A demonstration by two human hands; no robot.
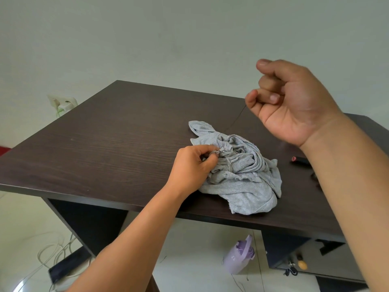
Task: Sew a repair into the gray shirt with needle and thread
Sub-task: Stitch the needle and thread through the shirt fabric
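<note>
The gray shirt (242,175) lies bunched up on the dark wooden table (105,144), near its front edge. My left hand (193,165) pinches a fold of the shirt at its left side, where a small loop of dark thread shows. My right hand (290,98) is raised high above the table with its fingers curled. A thin dark thread (236,119) runs taut from that hand down toward the shirt. The needle itself is too small to make out.
A dark tube with a pink end (300,159) lies on the table right of the shirt, partly behind my right forearm. A lilac bottle (240,257) stands on the floor under the table. Cables (52,253) lie on the floor at left. A wall socket (63,102) sits behind the table.
</note>
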